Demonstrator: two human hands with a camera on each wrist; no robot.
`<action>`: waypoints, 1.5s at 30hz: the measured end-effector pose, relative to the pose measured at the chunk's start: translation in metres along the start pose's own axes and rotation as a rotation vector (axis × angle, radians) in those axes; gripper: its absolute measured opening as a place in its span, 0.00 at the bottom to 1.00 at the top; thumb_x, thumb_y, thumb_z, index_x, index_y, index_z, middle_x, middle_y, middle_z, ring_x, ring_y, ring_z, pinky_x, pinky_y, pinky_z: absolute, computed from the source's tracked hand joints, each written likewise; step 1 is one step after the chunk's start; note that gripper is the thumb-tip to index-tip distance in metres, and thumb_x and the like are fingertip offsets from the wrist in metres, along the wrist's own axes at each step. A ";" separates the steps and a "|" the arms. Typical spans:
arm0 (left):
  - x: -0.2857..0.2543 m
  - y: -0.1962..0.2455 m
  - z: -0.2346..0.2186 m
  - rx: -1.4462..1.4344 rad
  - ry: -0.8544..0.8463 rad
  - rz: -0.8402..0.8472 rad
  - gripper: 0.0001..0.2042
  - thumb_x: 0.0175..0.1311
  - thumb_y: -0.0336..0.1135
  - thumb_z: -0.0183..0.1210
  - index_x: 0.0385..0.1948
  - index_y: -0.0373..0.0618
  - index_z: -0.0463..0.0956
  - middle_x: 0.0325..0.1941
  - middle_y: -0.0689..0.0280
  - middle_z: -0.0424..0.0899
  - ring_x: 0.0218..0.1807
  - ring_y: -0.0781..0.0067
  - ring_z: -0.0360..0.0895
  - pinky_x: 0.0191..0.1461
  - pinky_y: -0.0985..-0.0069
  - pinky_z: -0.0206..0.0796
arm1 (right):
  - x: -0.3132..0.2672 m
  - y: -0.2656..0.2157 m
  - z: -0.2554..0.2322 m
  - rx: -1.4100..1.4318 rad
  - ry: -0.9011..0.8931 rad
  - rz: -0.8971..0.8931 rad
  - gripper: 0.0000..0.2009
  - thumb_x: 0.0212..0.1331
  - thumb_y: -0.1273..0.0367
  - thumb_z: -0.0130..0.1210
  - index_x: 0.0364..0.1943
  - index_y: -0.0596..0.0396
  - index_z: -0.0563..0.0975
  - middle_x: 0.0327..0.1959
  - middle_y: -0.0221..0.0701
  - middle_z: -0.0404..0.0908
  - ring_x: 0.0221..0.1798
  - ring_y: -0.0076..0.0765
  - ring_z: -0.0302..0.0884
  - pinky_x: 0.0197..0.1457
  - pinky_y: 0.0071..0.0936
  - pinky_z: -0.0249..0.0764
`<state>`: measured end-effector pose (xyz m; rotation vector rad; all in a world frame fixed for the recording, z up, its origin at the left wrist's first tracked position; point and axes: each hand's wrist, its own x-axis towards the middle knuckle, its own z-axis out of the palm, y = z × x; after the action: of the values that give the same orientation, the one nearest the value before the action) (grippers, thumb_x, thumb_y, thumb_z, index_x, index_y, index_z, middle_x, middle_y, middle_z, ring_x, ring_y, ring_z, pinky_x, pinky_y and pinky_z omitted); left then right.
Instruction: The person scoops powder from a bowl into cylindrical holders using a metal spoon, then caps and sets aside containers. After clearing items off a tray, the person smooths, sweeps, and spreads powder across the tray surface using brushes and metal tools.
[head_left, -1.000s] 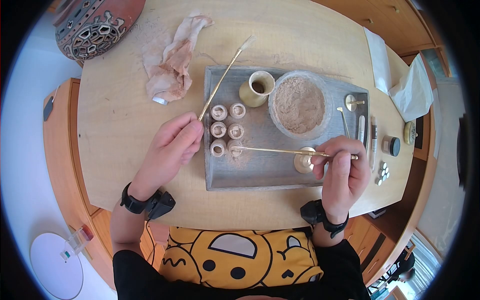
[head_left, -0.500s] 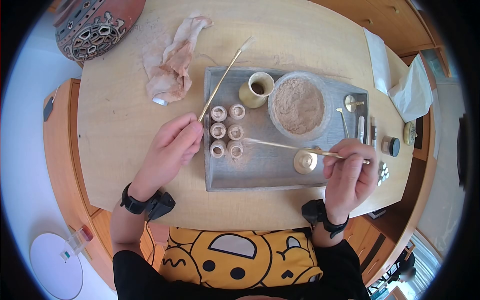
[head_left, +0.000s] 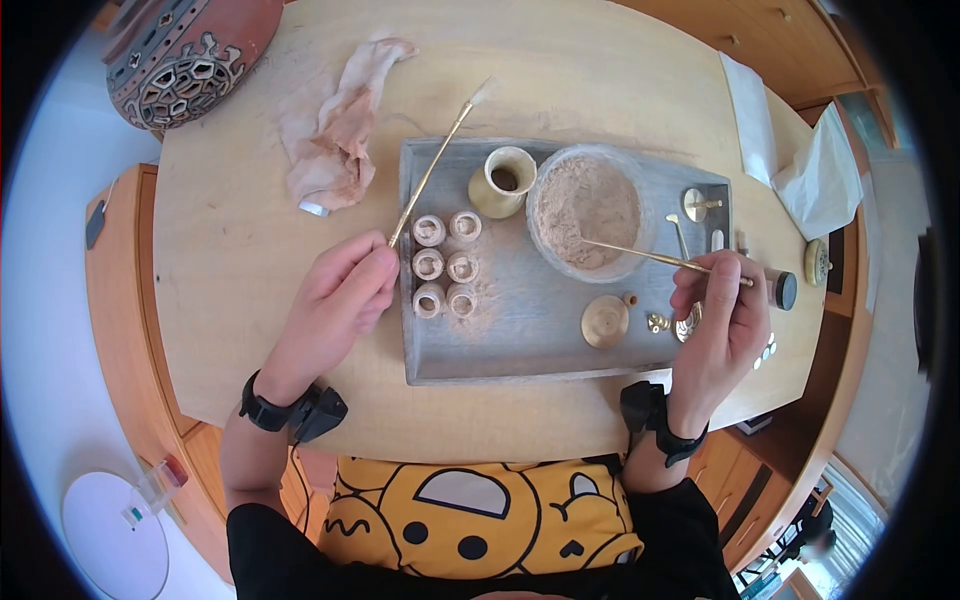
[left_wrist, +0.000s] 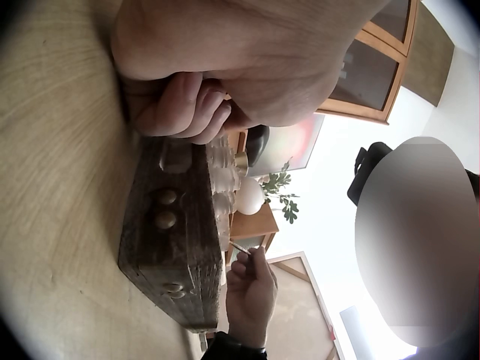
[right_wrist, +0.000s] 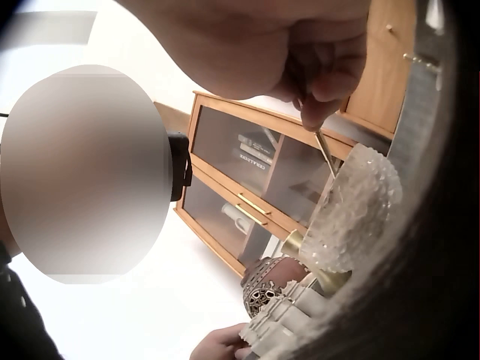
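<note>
In the head view the left hand (head_left: 345,290) pinches the lower end of a gold-handled brush (head_left: 433,165), its bristles pointing up and away. The right hand (head_left: 722,310) holds a thin gold tool (head_left: 655,256) whose tip is in the powder (head_left: 590,215) of a round textured bowl (head_left: 537,235). Several small jars (head_left: 428,264) with powder in or on them stand in two columns at the tray's left side, loose powder beside them. The right wrist view has the bowl (right_wrist: 352,217) below the right hand (right_wrist: 300,52); the left hand (left_wrist: 225,60) is beside the tray edge (left_wrist: 172,240) in the left wrist view.
On the grey tray (head_left: 500,372) stand a brass vase (head_left: 497,183), a round brass dish (head_left: 605,322) and small brass pieces. A stained cloth (head_left: 345,140) and patterned pot (head_left: 190,70) lie beyond left; a white bag (head_left: 820,170) and dark-lidded jar (head_left: 780,290) are right.
The right hand has moved right, and its tool's tip has gone from the lower jars up into the bowl. The left hand has hardly moved. The head view has shifted slightly.
</note>
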<state>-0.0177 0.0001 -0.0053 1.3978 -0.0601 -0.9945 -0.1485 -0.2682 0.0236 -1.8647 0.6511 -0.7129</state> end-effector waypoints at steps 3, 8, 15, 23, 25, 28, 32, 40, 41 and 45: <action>0.000 0.001 0.000 -0.006 -0.002 0.001 0.13 0.76 0.39 0.48 0.27 0.49 0.63 0.22 0.81 0.58 0.22 0.93 0.50 0.22 0.88 0.40 | 0.003 0.001 -0.001 0.039 0.028 0.056 0.12 0.74 0.66 0.46 0.36 0.60 0.75 0.25 0.31 0.80 0.23 0.18 0.71 0.26 0.14 0.65; -0.001 0.002 0.002 0.000 0.013 -0.002 0.14 0.76 0.40 0.48 0.27 0.49 0.64 0.22 0.81 0.58 0.22 0.92 0.49 0.22 0.87 0.40 | 0.005 0.005 -0.004 0.129 0.068 0.092 0.14 0.75 0.64 0.45 0.36 0.60 0.75 0.26 0.32 0.80 0.21 0.18 0.70 0.23 0.15 0.64; 0.000 0.004 0.002 0.003 0.018 -0.020 0.14 0.77 0.39 0.47 0.26 0.49 0.63 0.21 0.82 0.56 0.22 0.92 0.48 0.22 0.86 0.40 | -0.005 -0.003 0.004 0.294 0.016 0.136 0.14 0.75 0.64 0.44 0.37 0.61 0.75 0.25 0.34 0.79 0.20 0.20 0.70 0.23 0.15 0.63; -0.001 0.006 0.001 -0.017 -0.012 -0.022 0.14 0.76 0.38 0.47 0.25 0.49 0.63 0.21 0.82 0.56 0.22 0.92 0.48 0.23 0.85 0.40 | -0.025 -0.015 0.024 0.340 -0.183 0.185 0.12 0.75 0.67 0.42 0.37 0.61 0.72 0.27 0.37 0.80 0.21 0.22 0.73 0.24 0.17 0.66; -0.002 0.007 0.002 -0.014 -0.021 -0.018 0.14 0.76 0.38 0.47 0.25 0.49 0.63 0.21 0.81 0.56 0.22 0.92 0.49 0.23 0.85 0.41 | -0.028 -0.017 0.026 0.329 -0.216 0.176 0.12 0.75 0.67 0.43 0.37 0.61 0.72 0.27 0.37 0.80 0.22 0.23 0.73 0.25 0.17 0.67; -0.002 0.006 0.001 -0.015 -0.033 -0.001 0.14 0.76 0.38 0.46 0.25 0.49 0.63 0.22 0.81 0.57 0.23 0.91 0.50 0.23 0.85 0.42 | -0.032 -0.017 0.028 0.305 -0.234 0.154 0.12 0.75 0.66 0.43 0.37 0.61 0.72 0.28 0.38 0.80 0.23 0.24 0.74 0.25 0.17 0.68; -0.002 0.005 -0.001 0.004 -0.044 0.006 0.14 0.76 0.39 0.46 0.25 0.48 0.63 0.22 0.80 0.58 0.23 0.91 0.51 0.24 0.84 0.43 | -0.035 -0.016 0.028 0.316 -0.265 0.115 0.12 0.75 0.66 0.42 0.37 0.61 0.71 0.30 0.40 0.80 0.23 0.24 0.75 0.26 0.18 0.69; 0.000 0.002 -0.001 0.022 -0.044 0.033 0.15 0.77 0.39 0.46 0.25 0.47 0.63 0.22 0.79 0.59 0.23 0.90 0.52 0.23 0.84 0.45 | -0.036 -0.013 0.027 0.342 -0.341 0.013 0.10 0.75 0.68 0.41 0.39 0.61 0.69 0.32 0.40 0.80 0.26 0.23 0.75 0.28 0.18 0.70; 0.000 0.002 -0.001 0.023 -0.045 0.033 0.15 0.77 0.39 0.46 0.25 0.47 0.63 0.22 0.79 0.59 0.23 0.90 0.52 0.23 0.84 0.45 | -0.037 -0.013 0.027 0.340 -0.344 0.004 0.10 0.75 0.68 0.41 0.39 0.61 0.69 0.33 0.41 0.79 0.26 0.23 0.74 0.28 0.18 0.70; 0.001 0.001 -0.001 0.003 -0.052 0.029 0.15 0.77 0.38 0.46 0.25 0.48 0.63 0.22 0.79 0.58 0.23 0.90 0.52 0.23 0.84 0.43 | -0.036 -0.012 0.026 0.338 -0.372 -0.041 0.09 0.75 0.69 0.39 0.39 0.61 0.69 0.33 0.41 0.79 0.26 0.23 0.74 0.28 0.18 0.70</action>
<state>-0.0159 0.0006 -0.0051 1.3706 -0.1207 -1.0069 -0.1528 -0.2222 0.0194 -1.6380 0.2354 -0.4504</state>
